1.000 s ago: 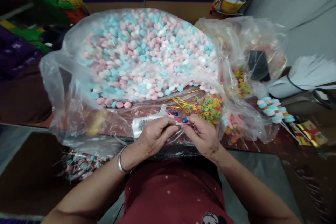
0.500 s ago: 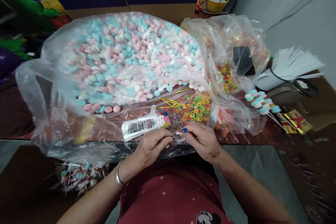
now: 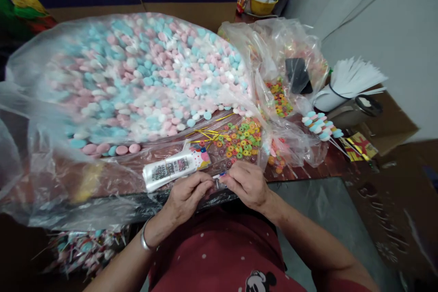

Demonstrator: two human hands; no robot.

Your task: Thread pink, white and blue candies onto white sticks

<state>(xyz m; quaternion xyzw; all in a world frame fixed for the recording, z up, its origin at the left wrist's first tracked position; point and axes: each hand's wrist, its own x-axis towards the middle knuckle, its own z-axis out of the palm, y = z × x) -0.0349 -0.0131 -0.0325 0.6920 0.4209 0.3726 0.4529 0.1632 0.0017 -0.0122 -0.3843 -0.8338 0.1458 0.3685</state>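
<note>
My left hand (image 3: 188, 195) and my right hand (image 3: 248, 185) face each other at the table's front edge, fingers pinched together. Between their fingertips is a small clear plastic bag (image 3: 219, 176) with blue, red and white print; most of it is hidden by the fingers. Just beyond my left hand lies a stack of similar printed bags (image 3: 173, 170), white with a dotted end. Past my right hand are loose ring-shaped gummies (image 3: 242, 139) in green, orange and red. Gold twist ties (image 3: 208, 134) lie beside the gummies.
A large clear bag of pink, blue and white marshmallows (image 3: 150, 73) fills the table's back left. At right are candy skewers (image 3: 321, 125), a mug of white sticks (image 3: 330, 98) and bags of gummies (image 3: 278, 96). Below left sits a heap of wrapped skewers (image 3: 85, 248).
The view has shifted so the table's things appear farther left. My hands have come back from over the stack of bags, with one small bag drawn between them.
</note>
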